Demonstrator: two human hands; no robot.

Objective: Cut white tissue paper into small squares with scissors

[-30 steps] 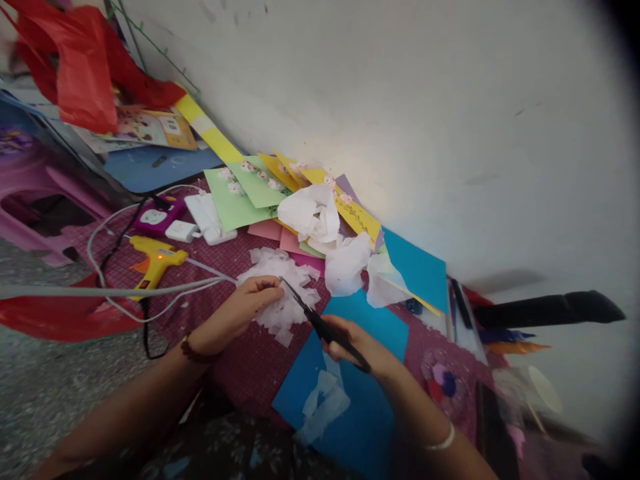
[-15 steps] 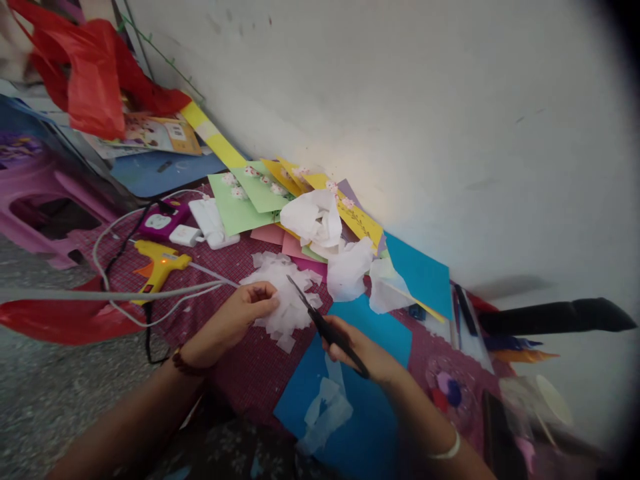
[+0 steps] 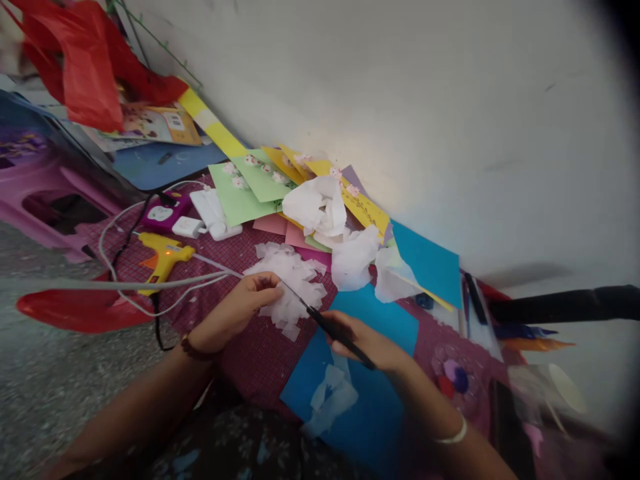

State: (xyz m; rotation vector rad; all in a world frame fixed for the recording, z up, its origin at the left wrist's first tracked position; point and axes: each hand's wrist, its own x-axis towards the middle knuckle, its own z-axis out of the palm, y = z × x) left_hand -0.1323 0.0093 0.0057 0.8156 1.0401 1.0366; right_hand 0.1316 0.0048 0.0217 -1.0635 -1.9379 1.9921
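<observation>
Black-handled scissors [image 3: 340, 337] are held in my right hand [image 3: 363, 337], their blades pointing up and left toward my left hand [image 3: 257, 293]. The thumb and fingers of my left hand are pinched together at the blade tips; what they hold is too small to make out. Beneath and behind the blades lies a heap of small white paper pieces [image 3: 293, 273] on the dark red checked cloth [image 3: 255, 360]. A blue sheet [image 3: 365, 413] is under my right hand, with translucent white scraps [image 3: 333, 400] on it.
A yellow glue gun [image 3: 165, 257], its light on, lies at left among cables beside a purple power strip [image 3: 163, 215]. Green flower cards [image 3: 233, 200], crumpled white paper [image 3: 355, 257] and another blue sheet [image 3: 430, 260] line the wall. A clear dish [image 3: 455, 377] is at right.
The scissor blades have drawn together and now reach my left fingertips. The whole view has shifted slightly.
</observation>
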